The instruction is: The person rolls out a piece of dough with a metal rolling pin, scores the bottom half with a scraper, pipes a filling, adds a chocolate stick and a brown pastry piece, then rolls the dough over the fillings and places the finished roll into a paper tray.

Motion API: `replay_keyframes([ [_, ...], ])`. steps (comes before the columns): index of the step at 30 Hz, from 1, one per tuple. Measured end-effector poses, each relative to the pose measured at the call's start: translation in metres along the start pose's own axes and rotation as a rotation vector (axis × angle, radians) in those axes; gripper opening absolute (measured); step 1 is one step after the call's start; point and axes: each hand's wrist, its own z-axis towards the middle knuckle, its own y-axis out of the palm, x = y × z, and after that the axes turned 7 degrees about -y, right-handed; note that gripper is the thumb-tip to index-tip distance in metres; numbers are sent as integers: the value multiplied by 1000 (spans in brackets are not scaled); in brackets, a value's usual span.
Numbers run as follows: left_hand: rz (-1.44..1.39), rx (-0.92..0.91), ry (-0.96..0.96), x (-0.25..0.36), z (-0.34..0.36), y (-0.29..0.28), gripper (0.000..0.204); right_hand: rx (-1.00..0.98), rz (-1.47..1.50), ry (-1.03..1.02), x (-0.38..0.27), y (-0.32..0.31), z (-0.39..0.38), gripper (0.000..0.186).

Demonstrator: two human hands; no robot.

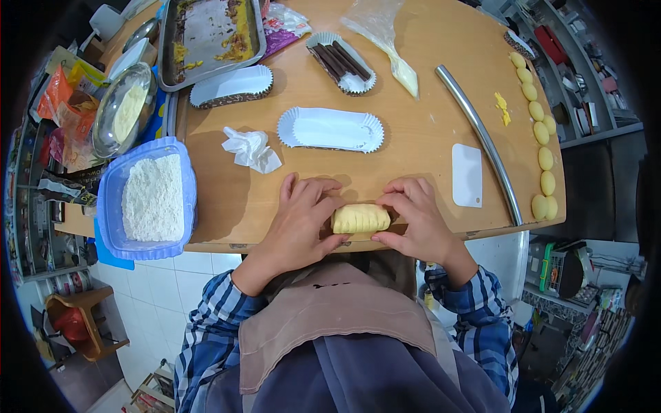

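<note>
A short, plump roll of pale yellow dough (361, 219) with slits across its top lies at the near edge of the wooden table. My left hand (301, 217) holds its left end, fingers curved behind and thumb in front. At the right end, my right hand (418, 217) grips it in the same way. Just beyond the hands sits a white pleated paper baking case (330, 129) with nothing in it. A crumpled tissue (252, 150) lies beyond my left hand, and a white dough scraper (467, 175) lies to the right of my right hand.
A metal rolling tube (482, 138) and several dough balls (539, 132) lie right. Dark sticks (339, 60) fill another case beside a piping bag (399, 65). At left stand a flour tub (187, 199), a steel bowl (110, 103), a paper case (232, 86) and a smeared tray (213, 31).
</note>
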Motion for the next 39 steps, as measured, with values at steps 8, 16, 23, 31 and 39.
replay_keyframes([
  [8, -12, -3, 1, 2, 0, 1, 52, -31, -30, 10, -5, 1, 1, 54],
  [16, 12, -7, 9, 4, 1, 1, 56, -29, -62, 3, -6, 5, 1, 52],
  [23, -8, -23, -58, 9, 5, 1, 60, 31, -37, 47, -11, 7, 5, 54],
  [31, -1, -24, -35, 9, 5, 1, 53, 41, -38, 1, -14, 7, 8, 51],
  [39, 4, 3, 9, 3, 4, 0, 46, -14, -16, -24, -5, 5, 3, 40],
])
